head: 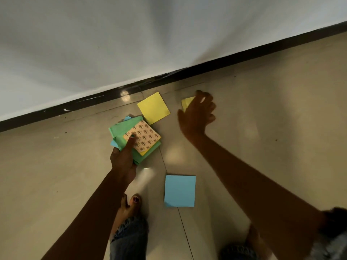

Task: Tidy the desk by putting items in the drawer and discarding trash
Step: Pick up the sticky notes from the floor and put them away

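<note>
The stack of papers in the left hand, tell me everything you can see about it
The stack of papers is a loose, fanned bundle of square sheets: green ones, blue corners poking out, a yellow edge, and a peach patterned sheet on top. The left hand grips it from below, thumb pressing the top sheet, holding it above the floor.

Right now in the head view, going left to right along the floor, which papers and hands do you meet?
Left hand gripping the paper stack → loose yellow sheet → blue sheet → right hand reaching onto a small yellow paper.
</note>
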`<state>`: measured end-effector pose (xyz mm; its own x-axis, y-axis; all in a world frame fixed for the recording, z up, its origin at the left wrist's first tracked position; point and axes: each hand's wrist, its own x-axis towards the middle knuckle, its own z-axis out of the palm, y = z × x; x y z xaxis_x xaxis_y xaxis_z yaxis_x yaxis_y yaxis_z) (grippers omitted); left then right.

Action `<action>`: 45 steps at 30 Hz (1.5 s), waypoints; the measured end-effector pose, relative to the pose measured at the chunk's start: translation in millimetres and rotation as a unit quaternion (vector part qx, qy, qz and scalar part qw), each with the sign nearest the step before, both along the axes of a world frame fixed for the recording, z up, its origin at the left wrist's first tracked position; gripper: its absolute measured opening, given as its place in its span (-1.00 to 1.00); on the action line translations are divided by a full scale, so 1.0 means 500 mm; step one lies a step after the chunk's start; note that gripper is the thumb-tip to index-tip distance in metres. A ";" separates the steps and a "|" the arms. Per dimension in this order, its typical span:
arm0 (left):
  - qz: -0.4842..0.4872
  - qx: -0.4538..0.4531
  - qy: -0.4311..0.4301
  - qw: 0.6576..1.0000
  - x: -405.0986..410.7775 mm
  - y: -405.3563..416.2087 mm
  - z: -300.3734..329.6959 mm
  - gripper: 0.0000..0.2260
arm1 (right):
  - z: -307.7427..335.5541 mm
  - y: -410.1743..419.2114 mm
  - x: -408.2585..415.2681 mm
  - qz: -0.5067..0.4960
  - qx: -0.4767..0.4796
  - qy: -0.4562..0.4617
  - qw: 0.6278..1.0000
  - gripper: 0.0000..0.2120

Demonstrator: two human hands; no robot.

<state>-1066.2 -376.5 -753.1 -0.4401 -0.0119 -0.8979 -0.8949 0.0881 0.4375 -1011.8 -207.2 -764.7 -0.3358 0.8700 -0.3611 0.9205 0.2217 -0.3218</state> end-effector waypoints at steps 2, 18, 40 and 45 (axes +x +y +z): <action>0.007 -0.006 0.003 1.000 -0.006 -0.007 -0.006 -0.87 | -0.012 0.043 0.009 -0.079 -0.066 -0.027 0.994 -0.18; 0.013 -0.028 0.017 0.999 -0.003 -0.037 -0.027 -0.68 | -0.037 -0.085 -0.108 0.082 -0.089 -0.017 0.993 -0.21; -0.124 0.076 -0.053 0.988 0.065 -0.018 0.045 -0.64 | 0.100 -0.183 0.151 -0.096 -0.260 0.246 0.929 -0.65; -0.078 0.065 -0.021 0.995 0.052 0.010 0.052 -0.80 | 0.027 -0.213 0.248 0.039 -0.052 0.053 0.997 -0.49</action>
